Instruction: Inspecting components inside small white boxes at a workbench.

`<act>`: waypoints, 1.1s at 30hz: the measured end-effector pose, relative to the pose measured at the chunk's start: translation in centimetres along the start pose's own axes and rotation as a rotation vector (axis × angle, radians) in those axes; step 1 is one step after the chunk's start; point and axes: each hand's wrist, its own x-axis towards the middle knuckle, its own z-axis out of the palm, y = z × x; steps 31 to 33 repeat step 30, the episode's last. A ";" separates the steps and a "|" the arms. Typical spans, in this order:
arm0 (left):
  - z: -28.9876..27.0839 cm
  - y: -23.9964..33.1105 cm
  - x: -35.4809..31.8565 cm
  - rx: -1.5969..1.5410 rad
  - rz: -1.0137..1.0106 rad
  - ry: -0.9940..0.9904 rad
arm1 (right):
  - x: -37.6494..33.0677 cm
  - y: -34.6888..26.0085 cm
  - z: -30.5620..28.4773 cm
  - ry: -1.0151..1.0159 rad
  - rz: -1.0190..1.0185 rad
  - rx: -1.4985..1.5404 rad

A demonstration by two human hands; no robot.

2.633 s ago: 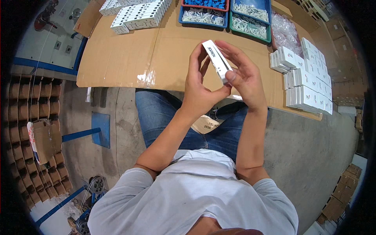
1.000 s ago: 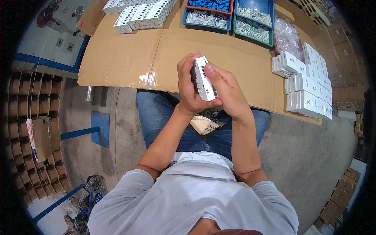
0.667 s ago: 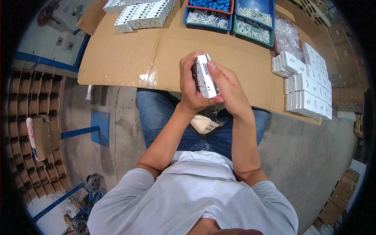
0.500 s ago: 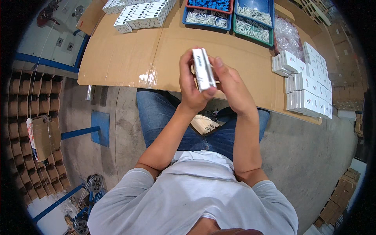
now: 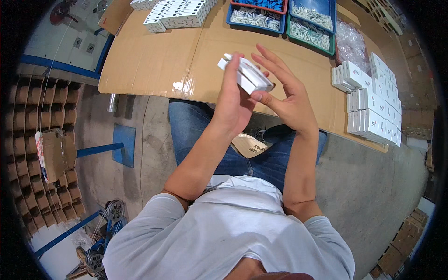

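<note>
A small white carton (image 5: 254, 80) is tilted above the near edge of the cardboard-covered table. An end flap seems to stick out at its upper left. My left hand (image 5: 233, 100) is closed around it, thumb along one side and fingers mostly hidden behind. My right hand (image 5: 291, 100) is at the carton's right end; its thumb tip touches the lower corner while the other fingers spread upward, apart from it. What lies inside the carton cannot be seen.
Rows of white cartons (image 5: 179, 15) stand at the far left. Trays hold small white parts (image 5: 254, 19) and blue parts (image 5: 266, 4). Beside them is a bin of clear plastic bags (image 5: 350, 39). Stacked white boxes (image 5: 368, 105) line the right side of the cardboard-covered table (image 5: 144, 70).
The carton has turned from upright to slanting, its broad side now showing. My right hand has loosened, its fingers spreading away from the carton. The view has shifted slightly.
</note>
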 end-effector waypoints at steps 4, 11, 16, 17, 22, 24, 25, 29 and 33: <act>1.2 -0.2 -1.0 0.012 -0.064 -0.089 | -0.2 -0.3 -0.1 0.013 0.038 0.043; 1.4 -0.5 -1.0 -0.026 -0.093 -0.032 | -0.1 -0.8 0.4 0.020 -0.115 -0.202; 1.0 0.4 -1.2 -0.108 -0.184 -0.037 | 0.4 -1.3 1.2 0.067 -0.228 -0.360; 1.0 0.5 -1.2 -0.144 -0.205 -0.035 | 0.5 -1.1 1.3 0.071 -0.255 -0.364; -0.4 0.2 -0.5 -0.209 -0.259 -0.087 | 0.4 -1.0 1.7 0.087 -0.280 -0.423; -0.1 0.3 -0.7 -0.201 -0.263 -0.118 | 0.4 -1.0 1.7 0.084 -0.278 -0.440; 0.7 0.5 -0.9 -0.194 -0.255 -0.053 | 0.4 -0.9 1.7 0.085 -0.276 -0.442; 0.4 0.3 -1.0 -0.099 -0.141 -0.049 | 0.4 -0.9 1.6 0.077 -0.249 -0.286; 0.4 0.3 -1.0 -0.099 -0.139 -0.048 | 0.5 -0.9 1.5 0.066 -0.231 -0.186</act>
